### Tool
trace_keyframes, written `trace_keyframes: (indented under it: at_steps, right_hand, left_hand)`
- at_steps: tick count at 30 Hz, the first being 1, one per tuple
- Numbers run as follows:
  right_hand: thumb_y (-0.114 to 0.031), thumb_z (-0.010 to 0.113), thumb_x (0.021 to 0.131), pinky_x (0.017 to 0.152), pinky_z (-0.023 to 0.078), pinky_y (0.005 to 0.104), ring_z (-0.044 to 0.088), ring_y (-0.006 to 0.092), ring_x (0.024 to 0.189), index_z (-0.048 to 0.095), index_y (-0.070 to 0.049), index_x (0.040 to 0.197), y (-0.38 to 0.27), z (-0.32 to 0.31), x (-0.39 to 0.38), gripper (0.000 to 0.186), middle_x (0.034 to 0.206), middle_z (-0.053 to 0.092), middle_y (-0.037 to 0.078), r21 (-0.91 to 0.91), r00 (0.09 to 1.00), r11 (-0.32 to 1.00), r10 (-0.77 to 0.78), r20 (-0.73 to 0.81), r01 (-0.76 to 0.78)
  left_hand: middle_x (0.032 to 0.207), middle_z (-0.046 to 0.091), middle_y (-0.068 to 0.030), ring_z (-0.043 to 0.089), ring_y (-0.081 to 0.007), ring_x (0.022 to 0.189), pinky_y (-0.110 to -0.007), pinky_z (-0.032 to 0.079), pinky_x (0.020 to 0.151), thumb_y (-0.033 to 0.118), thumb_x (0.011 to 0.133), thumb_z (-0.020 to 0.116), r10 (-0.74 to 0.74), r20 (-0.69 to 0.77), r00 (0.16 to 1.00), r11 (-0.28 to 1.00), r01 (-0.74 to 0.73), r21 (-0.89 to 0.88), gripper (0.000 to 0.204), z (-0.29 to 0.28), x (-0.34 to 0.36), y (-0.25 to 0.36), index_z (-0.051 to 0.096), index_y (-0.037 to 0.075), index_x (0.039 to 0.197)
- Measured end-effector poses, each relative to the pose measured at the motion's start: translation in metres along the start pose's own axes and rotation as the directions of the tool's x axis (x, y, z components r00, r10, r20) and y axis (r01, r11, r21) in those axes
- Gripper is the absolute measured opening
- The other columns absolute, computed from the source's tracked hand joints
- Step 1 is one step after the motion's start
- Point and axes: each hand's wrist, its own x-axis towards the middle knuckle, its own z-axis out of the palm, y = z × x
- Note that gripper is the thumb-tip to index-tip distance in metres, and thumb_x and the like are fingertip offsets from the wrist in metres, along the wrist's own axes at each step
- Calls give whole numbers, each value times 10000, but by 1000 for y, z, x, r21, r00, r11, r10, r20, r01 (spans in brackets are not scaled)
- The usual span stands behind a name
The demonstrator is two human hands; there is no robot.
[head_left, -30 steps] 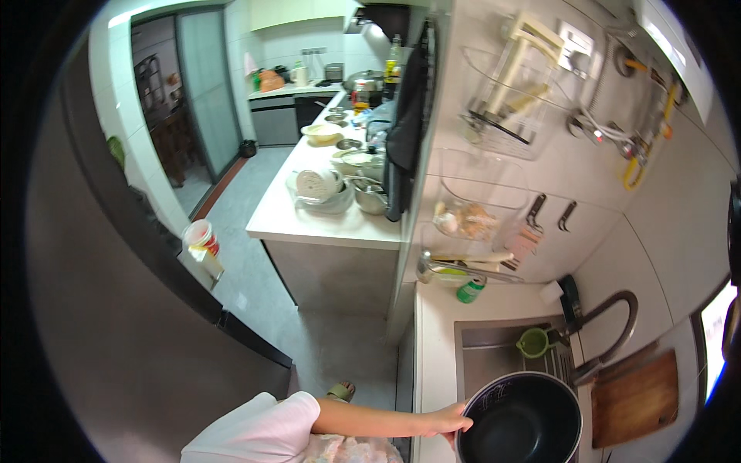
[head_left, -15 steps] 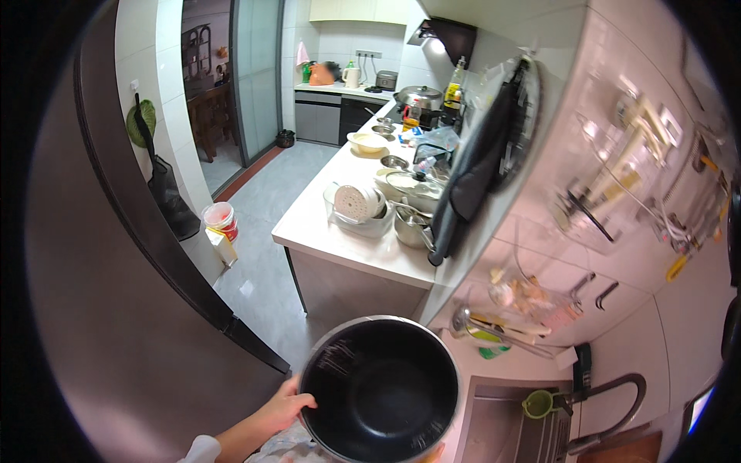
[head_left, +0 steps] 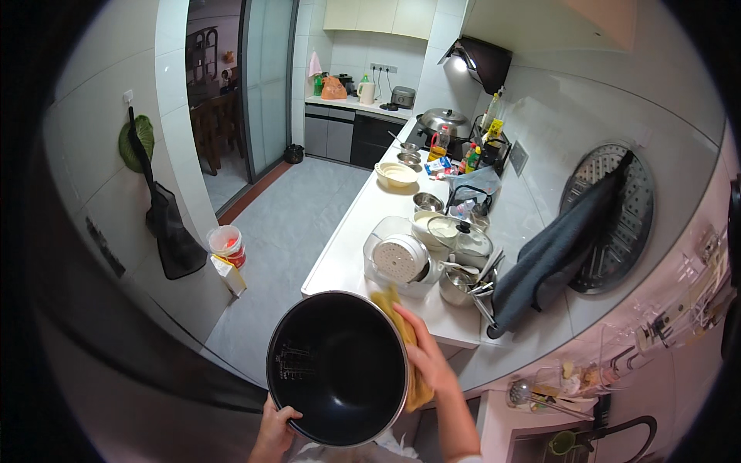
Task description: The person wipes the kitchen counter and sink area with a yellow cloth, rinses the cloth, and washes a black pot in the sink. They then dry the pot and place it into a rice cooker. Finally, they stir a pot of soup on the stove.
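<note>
A round black inner pot of a rice cooker (head_left: 337, 370), with a pale metal rim and measuring marks inside, is tilted so its mouth faces me. My left hand (head_left: 276, 428) grips its lower left edge, thumb over the rim. My right hand (head_left: 423, 355) presses a yellow-brown cloth (head_left: 409, 332) against the pot's outer right side. Part of the cloth is hidden behind the pot, and the right fingers are partly covered by it. The inside of the pot looks bare.
A white counter (head_left: 347, 235) runs ahead, bearing a clear bin (head_left: 378, 255) with a white perforated basket (head_left: 399, 258), a metal utensil pot (head_left: 457, 287) and a glass lid (head_left: 459, 235). A sink (head_left: 532, 446) lies lower right. The dark fridge (head_left: 154, 370) stands left, with a bucket (head_left: 227, 245) beyond.
The pot has moved left and slightly up. My right hand, mostly hidden below it before, now shows at its right side with the cloth. The view has turned toward the counter.
</note>
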Motion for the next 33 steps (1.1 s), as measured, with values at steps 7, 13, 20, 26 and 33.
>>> trace_keyframes:
  at_steps: [7,13,20,26,33]
  right_hand:
    - [-268,401,883,1049,246,300,392,192,1227,367,-74,1349,29,17,206,506,1328,423,104,102,707,990,-2,707,-100]
    - [-245,365,920,1059,250,292,375,181,1247,403,11,1317,118,79,346,474,1339,431,103,340,233,897,-279,931,-283]
    - [-278,459,924,883,428,283,561,122,957,595,-15,1075,207,193,417,333,1052,621,31,37,-40,669,-100,994,-743]
    - [-248,551,891,800,458,251,588,128,871,631,-39,1002,225,251,402,251,946,641,50,210,135,438,-197,971,-874]
    - [-247,553,891,768,449,242,574,115,845,629,-43,977,225,277,350,234,920,623,34,324,274,499,-173,946,-804]
  left_hand:
    - [1068,531,-131,570,-257,937,-326,517,768,-112,606,425,121,-134,984,980,-140,-141,635,7,50,19,382,1,1229]
    - [1059,566,-147,586,-280,948,-358,518,807,-83,629,437,230,-331,915,949,-286,-133,583,20,111,38,430,-14,1208]
    - [1047,599,-171,593,-300,968,-354,511,846,-59,624,489,65,-606,793,936,-258,-238,506,34,135,50,517,-26,1128]
    - [1012,611,-137,592,-283,936,-359,497,843,-34,640,513,41,-681,731,884,-344,-316,463,33,150,75,536,-14,1102]
    - [1138,548,-138,530,-297,1050,-367,447,920,-31,659,494,86,-777,624,854,-448,-265,543,34,148,90,475,14,1200]
